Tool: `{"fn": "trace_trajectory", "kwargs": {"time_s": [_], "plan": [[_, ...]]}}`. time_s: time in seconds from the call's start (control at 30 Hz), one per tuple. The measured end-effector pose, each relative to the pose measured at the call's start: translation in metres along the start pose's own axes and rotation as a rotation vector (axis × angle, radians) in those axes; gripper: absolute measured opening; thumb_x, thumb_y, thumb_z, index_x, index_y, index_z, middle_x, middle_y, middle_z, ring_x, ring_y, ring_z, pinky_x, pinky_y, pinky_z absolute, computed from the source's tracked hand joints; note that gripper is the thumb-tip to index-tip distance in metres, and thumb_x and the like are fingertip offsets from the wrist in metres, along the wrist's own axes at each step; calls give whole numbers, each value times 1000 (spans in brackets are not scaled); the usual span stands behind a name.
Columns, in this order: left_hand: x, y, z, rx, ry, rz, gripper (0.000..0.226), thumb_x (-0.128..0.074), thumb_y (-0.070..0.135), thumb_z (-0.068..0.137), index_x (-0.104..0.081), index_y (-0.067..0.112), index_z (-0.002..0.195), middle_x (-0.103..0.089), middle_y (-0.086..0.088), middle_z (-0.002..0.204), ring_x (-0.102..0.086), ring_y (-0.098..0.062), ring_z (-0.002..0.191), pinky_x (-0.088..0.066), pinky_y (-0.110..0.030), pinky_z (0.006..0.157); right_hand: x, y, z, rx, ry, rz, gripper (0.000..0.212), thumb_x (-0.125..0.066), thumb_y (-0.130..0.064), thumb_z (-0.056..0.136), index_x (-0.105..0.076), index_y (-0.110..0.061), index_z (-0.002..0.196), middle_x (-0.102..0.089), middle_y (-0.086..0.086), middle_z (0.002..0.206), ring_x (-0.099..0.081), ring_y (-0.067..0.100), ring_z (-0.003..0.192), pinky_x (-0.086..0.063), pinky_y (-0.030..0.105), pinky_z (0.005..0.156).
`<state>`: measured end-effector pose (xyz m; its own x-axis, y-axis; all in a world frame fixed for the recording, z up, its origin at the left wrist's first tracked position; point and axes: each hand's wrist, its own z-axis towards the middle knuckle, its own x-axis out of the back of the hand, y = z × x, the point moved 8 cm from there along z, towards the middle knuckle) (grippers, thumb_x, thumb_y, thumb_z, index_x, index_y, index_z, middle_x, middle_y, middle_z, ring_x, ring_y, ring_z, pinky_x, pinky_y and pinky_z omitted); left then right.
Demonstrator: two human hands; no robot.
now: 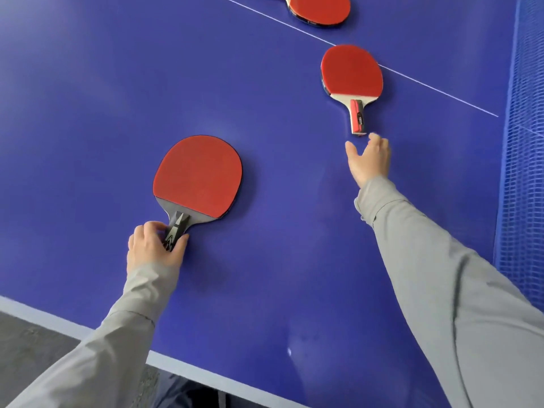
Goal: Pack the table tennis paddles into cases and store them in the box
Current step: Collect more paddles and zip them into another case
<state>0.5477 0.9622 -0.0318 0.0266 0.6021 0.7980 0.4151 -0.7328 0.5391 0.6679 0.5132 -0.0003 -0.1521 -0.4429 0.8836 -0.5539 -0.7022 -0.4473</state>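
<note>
On the blue table (88,113) we see three red-faced paddles lying flat. Our left hand (154,248) has its grip clenched round the black handle of the near paddle (197,178), fingers and thumb pinching it from both sides. Our right hand (369,160) reaches with a released grip, fingers spread, just short of the red handle of the middle paddle (351,72), which lies across the white line. A third paddle (319,8) sits partly cut off at the top edge. The net (524,172) runs along the right.
</note>
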Motion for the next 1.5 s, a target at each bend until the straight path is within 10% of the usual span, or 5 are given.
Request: {"fn": "trace_trajectory", "kwargs": {"time_s": [0.53,1.1,1.5], "plan": [[-12,-2,21,110,-310,-280,30,-75,14,74,-54,22,93,-66,2,74,-54,-14,45,-43,-16,43,-32,-24,66,-201,-94,113,43,-53,-27,80,-43,-4,115,-51,8,111,-53,28,95,-42,34,76],[-30,12,-25,217,-249,-574,27,-71,14,77,-52,21,95,-60,3,75,-51,-18,57,-41,-14,45,-41,-24,-187,-256,-33,499,21,-51,-14,88,-33,-9,98,-49,6,88,-45,13,62,-35,26,50],[-31,13,-51,100,-699,-743,44,-56,-6,87,-45,4,128,-61,-18,98,-60,-28,85,-53,-21,75,-78,-67,-328,-257,-88,568,23,-55,-13,87,-33,-15,94,-49,1,81,-47,16,65,-38,27,55]]}}
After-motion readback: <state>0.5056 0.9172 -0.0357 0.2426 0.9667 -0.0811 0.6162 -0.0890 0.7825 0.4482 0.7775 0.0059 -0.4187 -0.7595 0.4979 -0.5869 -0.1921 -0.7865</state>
